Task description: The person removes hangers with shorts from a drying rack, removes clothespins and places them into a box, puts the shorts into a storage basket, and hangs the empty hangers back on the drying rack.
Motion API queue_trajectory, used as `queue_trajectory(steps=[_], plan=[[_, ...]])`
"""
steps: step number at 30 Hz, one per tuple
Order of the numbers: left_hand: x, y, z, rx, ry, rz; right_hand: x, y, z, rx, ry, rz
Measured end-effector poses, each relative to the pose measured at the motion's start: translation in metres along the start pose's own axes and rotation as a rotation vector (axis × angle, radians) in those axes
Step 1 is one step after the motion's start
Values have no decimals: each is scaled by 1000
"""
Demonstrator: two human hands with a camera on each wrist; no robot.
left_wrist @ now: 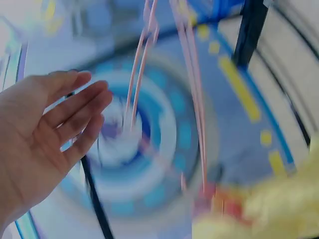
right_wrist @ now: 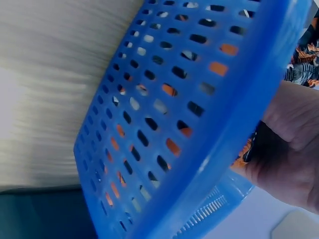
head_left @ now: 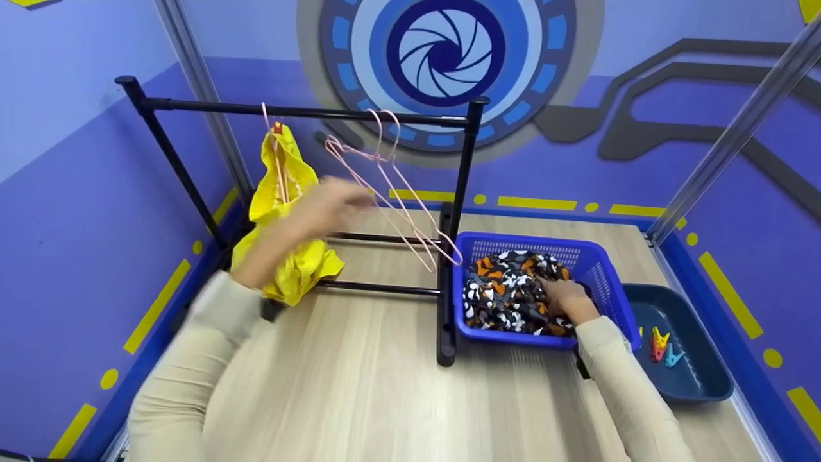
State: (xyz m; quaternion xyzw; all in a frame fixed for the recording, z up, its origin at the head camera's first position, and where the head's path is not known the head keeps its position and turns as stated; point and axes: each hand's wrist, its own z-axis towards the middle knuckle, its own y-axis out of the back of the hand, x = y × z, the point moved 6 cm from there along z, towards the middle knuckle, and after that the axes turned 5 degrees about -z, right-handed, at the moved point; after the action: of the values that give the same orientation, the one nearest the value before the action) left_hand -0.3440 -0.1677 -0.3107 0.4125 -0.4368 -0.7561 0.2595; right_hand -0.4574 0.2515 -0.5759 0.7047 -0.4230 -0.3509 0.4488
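Observation:
A black rack (head_left: 308, 114) carries a yellow garment (head_left: 298, 256) on a pink hanger (head_left: 280, 167). To its right hang two bare pink hangers (head_left: 391, 170). My left hand (head_left: 330, 208), blurred in the head view, is raised between the garment and those hangers. In the left wrist view its fingers (left_wrist: 82, 107) are extended and hold nothing. My right hand (head_left: 567, 300) reaches into a blue basket (head_left: 532, 338) and grips a black, white and orange patterned cloth (head_left: 513, 289). Its fingertips are partly hidden by the fabric and, in the right wrist view, by the basket wall.
Right of the basket stands a dark tray (head_left: 699, 378) with several clothespins (head_left: 659, 343). The rack's foot (head_left: 447, 343) runs along the basket's left side. Purple walls (head_left: 77, 212) enclose the wooden tabletop (head_left: 359, 385) at the back and sides.

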Motion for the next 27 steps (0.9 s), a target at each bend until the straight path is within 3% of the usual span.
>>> queue_trajectory(steps=[4,7,9,11,13,18,21,27], plan=[[40,58,-11,-238,171,100,-1,-1,-1,-18,10,0],[66,90,-18,-407,218,185,-1,0,-5,-14,16,27],[82,107,-23,-482,257,221,-1,0,-8,7,16,79],[97,119,-28,-508,304,236,1,3,-12,35,22,140],[111,128,-32,-477,368,244,3,9,-17,74,20,195],[132,135,-37,-253,509,286,14,41,-37,174,-50,221],[134,137,-37,-167,540,319,26,65,-49,176,-49,185],[130,151,-29,-95,574,334,62,107,-69,155,26,27]])
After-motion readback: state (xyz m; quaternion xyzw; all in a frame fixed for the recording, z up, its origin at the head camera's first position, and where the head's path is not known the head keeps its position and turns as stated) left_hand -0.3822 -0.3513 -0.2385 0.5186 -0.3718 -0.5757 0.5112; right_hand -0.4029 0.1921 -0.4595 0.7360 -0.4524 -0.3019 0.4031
